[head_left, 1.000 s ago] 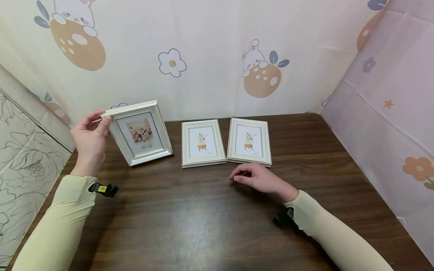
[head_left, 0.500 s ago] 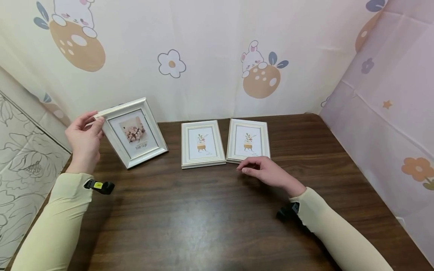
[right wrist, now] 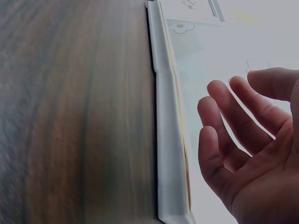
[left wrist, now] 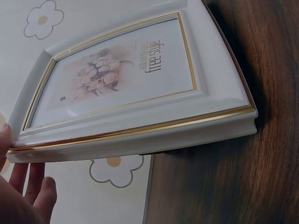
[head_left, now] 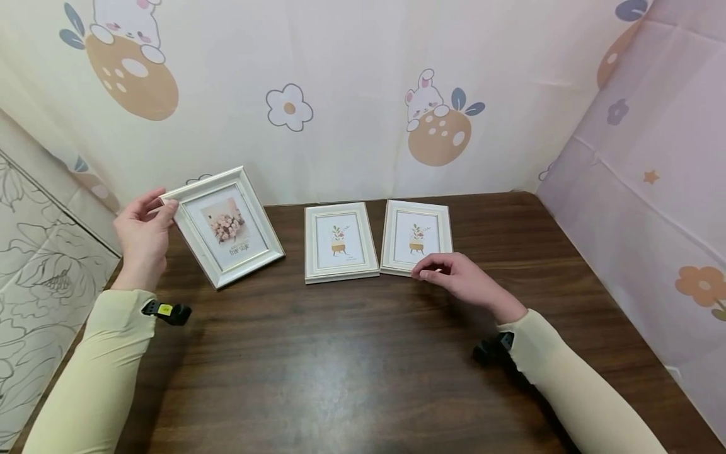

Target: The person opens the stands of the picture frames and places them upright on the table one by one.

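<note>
My left hand [head_left: 140, 243] pinches the upper left corner of a white picture frame [head_left: 227, 227] with gold trim and a pink flower photo. That frame leans tilted, its lower edge close to the table. In the left wrist view the thumb is on the front of the frame [left wrist: 140, 119], with other fingers [left wrist: 35, 184] behind. Two more white picture frames, one in the middle [head_left: 340, 244] and one on the right [head_left: 416, 233], lie face up, both showing a potted plant. My right hand [head_left: 467, 284] hovers by the right one's lower edge, fingers loosely bent and holding nothing.
All the frames are on or over a dark wood table [head_left: 317, 366]. A patterned cloth [head_left: 340, 57] hangs behind its back edge, and another cloth [head_left: 629, 189] lines the right side. A panel with drawn flowers [head_left: 48, 284] stands at the left.
My left hand has moved slightly left with the flower-photo frame, whose tilt has increased. The right hand has shifted right and away from me, to the right frame's lower right corner.
</note>
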Motion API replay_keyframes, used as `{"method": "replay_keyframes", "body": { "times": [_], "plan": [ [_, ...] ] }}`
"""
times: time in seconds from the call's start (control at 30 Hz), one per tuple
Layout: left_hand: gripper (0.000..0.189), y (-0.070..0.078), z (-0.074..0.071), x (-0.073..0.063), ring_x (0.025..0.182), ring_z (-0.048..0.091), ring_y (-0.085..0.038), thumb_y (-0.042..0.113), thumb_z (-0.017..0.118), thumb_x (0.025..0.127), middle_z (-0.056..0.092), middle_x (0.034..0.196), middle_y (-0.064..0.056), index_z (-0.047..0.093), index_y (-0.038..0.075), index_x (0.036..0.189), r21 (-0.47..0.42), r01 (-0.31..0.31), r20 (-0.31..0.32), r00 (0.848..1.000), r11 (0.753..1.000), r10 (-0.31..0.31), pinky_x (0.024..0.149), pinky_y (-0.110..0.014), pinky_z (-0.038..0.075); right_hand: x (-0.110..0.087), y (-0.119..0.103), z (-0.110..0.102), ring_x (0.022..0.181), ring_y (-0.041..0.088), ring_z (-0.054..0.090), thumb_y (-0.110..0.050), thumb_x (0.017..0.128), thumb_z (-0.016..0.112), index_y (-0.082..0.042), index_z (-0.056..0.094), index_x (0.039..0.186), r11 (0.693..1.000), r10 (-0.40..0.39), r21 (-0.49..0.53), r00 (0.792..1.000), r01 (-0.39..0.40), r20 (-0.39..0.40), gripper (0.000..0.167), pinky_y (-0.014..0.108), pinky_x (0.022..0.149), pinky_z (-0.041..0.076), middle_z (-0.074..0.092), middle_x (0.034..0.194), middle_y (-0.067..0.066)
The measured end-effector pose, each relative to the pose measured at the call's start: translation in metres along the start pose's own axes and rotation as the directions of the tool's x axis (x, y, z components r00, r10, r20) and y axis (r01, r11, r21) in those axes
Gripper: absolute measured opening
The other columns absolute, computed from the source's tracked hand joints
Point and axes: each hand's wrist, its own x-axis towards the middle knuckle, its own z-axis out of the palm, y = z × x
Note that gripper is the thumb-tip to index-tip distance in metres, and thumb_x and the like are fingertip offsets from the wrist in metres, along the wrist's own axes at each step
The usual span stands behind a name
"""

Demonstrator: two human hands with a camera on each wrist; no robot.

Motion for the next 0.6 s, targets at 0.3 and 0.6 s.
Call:
{"method": "replay_keyframes", "body": {
  "times": [0.3, 0.6],
  "plan": [
    [0.04, 0.001, -0.002, -0.004, 0.109, 0.053, -0.009, 0.004, 0.074, 0.089, 0.057, 0.118, 0.005, 0.067, 0.014, 0.126, 0.214, -0.098, -0.02, 0.994, 0.972, 0.104, 0.09, -0.014, 0.043, 0.002, 0.001, -0.016, 0.089, 0.023, 0.055, -0.017, 0.099, 0.064, -0.01, 0.073, 0.108, 0.999, 0.023, -0.034, 0.998, -0.025, -0.05, 0.014, 0.028, 0.073, 0.047, 0.07, 0.102, 0.005],
    [0.034, 0.008, 0.012, -0.027, 0.128, 0.044, -0.011, 0.013, 0.067, 0.092, 0.057, 0.138, 0.003, 0.067, 0.008, 0.126, 0.599, -0.453, 0.199, 0.883, 0.66, 0.425, 0.107, -0.028, 0.028, 0.005, 0.008, -0.023, 0.09, 0.025, 0.054, -0.021, 0.099, 0.065, -0.012, 0.072, 0.111, 0.997, 0.058, -0.048, 0.995, -0.062, -0.076, 0.017, 0.03, 0.072, 0.045, 0.07, 0.106, 0.005]
  ]
}}
